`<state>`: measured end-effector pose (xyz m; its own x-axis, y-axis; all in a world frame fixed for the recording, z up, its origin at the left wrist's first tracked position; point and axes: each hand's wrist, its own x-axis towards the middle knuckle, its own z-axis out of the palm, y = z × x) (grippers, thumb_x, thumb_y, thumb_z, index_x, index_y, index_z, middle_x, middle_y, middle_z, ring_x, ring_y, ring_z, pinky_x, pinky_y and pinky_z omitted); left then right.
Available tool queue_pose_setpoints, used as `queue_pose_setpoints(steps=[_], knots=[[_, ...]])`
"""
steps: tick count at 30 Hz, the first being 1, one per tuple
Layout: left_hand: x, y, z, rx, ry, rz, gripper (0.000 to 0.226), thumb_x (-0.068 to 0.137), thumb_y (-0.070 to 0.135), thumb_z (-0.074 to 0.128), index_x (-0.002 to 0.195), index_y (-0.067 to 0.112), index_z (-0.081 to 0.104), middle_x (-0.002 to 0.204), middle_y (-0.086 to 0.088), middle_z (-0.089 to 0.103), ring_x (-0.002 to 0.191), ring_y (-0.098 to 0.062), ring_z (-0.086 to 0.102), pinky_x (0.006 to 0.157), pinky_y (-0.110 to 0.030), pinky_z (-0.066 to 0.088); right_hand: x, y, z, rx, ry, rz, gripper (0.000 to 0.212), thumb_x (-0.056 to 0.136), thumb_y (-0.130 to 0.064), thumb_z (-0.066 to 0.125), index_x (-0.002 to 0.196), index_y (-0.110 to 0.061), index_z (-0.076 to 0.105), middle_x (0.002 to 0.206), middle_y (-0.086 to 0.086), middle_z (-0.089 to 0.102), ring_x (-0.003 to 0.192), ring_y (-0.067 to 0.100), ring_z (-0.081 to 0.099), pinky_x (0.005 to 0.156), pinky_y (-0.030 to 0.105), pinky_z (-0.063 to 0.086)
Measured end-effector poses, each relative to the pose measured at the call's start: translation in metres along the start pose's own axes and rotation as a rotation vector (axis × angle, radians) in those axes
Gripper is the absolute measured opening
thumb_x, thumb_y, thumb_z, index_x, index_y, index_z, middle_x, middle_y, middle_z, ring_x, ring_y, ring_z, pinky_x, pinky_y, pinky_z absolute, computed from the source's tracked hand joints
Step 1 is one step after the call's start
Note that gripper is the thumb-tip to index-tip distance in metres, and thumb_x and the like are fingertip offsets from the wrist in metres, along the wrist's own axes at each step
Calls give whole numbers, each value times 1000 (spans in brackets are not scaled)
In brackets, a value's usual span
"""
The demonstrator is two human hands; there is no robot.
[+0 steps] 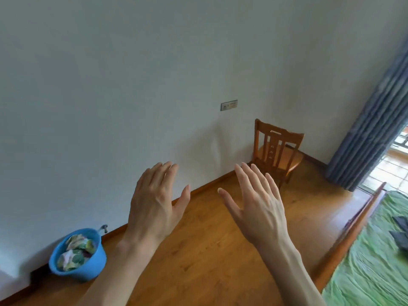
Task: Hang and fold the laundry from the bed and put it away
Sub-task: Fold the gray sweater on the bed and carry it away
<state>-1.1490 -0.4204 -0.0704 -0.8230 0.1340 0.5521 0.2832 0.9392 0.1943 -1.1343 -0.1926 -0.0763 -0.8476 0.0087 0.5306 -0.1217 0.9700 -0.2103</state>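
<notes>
My left hand (155,202) and my right hand (257,206) are raised side by side in front of me, backs toward the camera, fingers spread and holding nothing. Behind them lie the wooden floor and a white wall. The bed (373,266) with a green cover fills the lower right corner, and dark clothes (400,231) lie on it at the right edge. A blue basin (97,259) holding crumpled patterned cloth (76,250) stands on the floor by the wall at the lower left.
A wooden chair (277,151) stands in the far corner against the wall. Blue-grey curtains (375,120) hang at the right beside a bright doorway. A socket plate (229,105) sits on the wall. The bed's wooden frame (351,233) runs diagonally along the floor.
</notes>
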Motion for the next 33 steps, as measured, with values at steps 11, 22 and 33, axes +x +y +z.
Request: queue_pose_setpoints(steps=[11,22,33], knots=[[181,20,157,-256,-102,253,65,102,62,41,145,17,59,146,-8,62,135,-27,58,108,-44,51,120,91,55,-234,108,280,74,101,-70,41,152,-18,53,157,4,51,150,27,42,124,49,28],[338,57,266,-511,-161,511,69,102,69,35,147,21,56,150,-4,59,140,-27,53,112,-51,49,203,138,76,-466,67,586,79,102,-75,28,158,-22,42,165,1,40,156,20,29,128,48,26],[406,79,308,-619,-155,642,71,102,67,32,144,17,60,148,-6,61,139,-31,54,115,-53,44,251,147,85,-573,50,709,78,102,-74,26,162,-25,33,167,-2,35,158,16,24,130,37,8]])
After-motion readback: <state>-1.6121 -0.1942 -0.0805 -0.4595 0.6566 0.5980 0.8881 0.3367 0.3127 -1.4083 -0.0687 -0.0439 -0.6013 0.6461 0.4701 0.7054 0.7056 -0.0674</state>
